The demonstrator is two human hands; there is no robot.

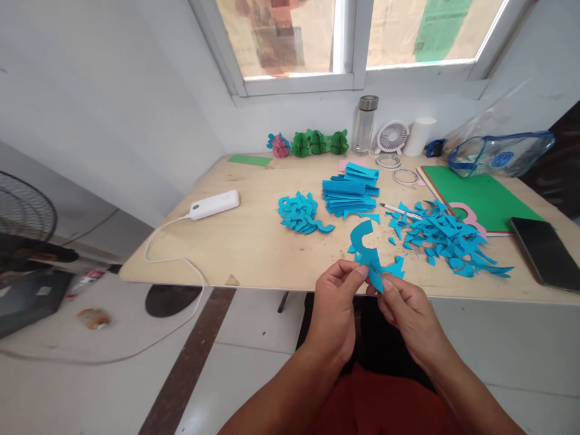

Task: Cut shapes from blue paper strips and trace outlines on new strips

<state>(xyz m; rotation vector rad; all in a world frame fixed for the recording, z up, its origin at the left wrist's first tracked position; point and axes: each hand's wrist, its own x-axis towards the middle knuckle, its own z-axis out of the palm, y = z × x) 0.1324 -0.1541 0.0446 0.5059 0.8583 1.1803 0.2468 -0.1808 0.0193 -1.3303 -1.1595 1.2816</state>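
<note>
Between my two hands, at the table's front edge, is a curved blue paper cutout [361, 237]. My left hand [338, 296] pinches its lower part from the left. My right hand [408, 311] has thumb and fingers closed on the lower right end of the paper. Blue scraps [394, 267] lie just behind my right fingers. A heap of curved blue cutouts [299, 212] lies to the left, folded blue paper strips [347, 192] are stacked farther back, and a pile of blue offcuts [446, 235] spreads on the right.
On the wooden table [254, 241] are a white power strip [215, 204] with its cord, a pen [399, 209], tape rolls [405, 176], green paper sheets [484, 196] and a black phone [546, 251]. At the back stand paper ornaments [317, 142], a bottle [365, 125] and a fan [392, 136].
</note>
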